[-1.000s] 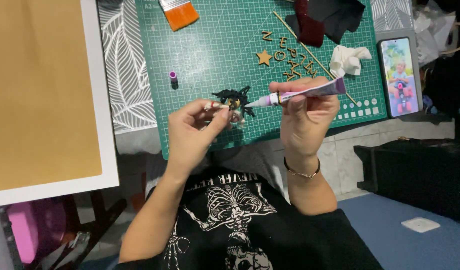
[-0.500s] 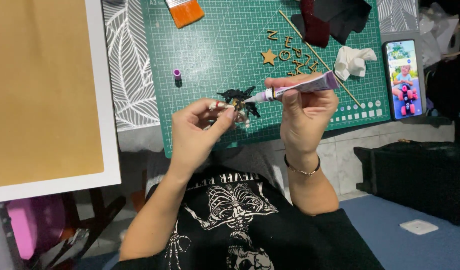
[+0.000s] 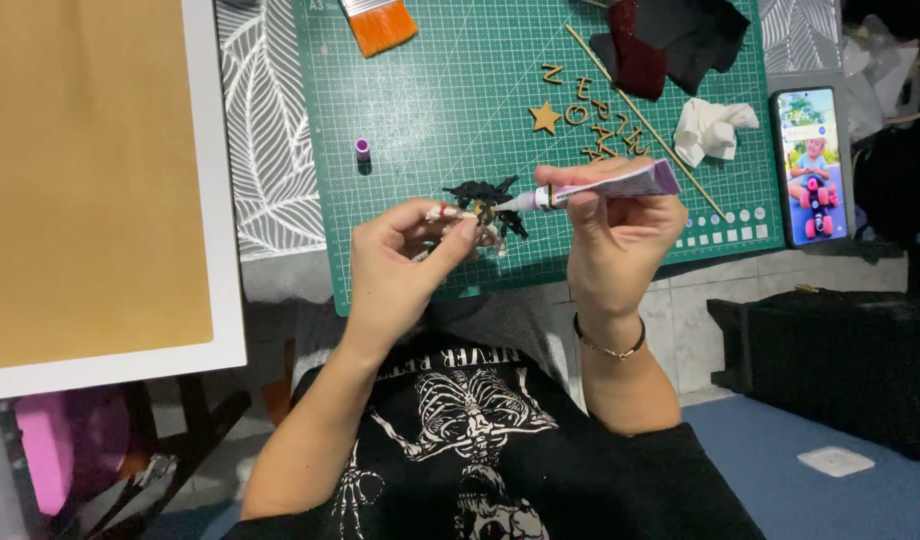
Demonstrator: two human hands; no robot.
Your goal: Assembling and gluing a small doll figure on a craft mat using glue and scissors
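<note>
Your right hand (image 3: 620, 235) has its grip clamped on a lilac glue tube (image 3: 620, 184). The tube lies nearly level, thumb over the top, fingers beneath, and its nozzle points toward 9 o'clock. Your left hand (image 3: 395, 265) has its grip closed, thumb and fingertips together, on a small black spiky ornament (image 3: 485, 200). The nozzle tip meets the ornament at its 3 o'clock side. Both hands hold these parts just above the near edge of the green cutting mat (image 3: 450, 90), at the 6 o'clock margin of that mat.

From the ornament, locate the following:
- Purple cap (image 3: 362, 150): standing on the mat at 10 o'clock, well apart from your left hand.
- Wooden star (image 3: 545, 118) and wooden letters (image 3: 600, 115): lying flat at 1 o'clock, near each other.
- Thin wooden stick (image 3: 645, 120): running diagonally across the mat, just beside the letters.
- Crumpled white tissue (image 3: 713, 128): at 2 o'clock, just beyond the stick.
- Dark fabric pieces (image 3: 680, 40): at the mat's far right corner.
- Orange-bristled brush (image 3: 380, 22): at 11 o'clock, at the mat's far edge.

A phone (image 3: 812, 165) with a lit screen rests on the worktop just beside the mat at 3 o'clock. A brown board with a white border (image 3: 90, 180) lies at 9 o'clock, well apart from your hands. A thin bracelet (image 3: 608, 345) sits on your right wrist.
</note>
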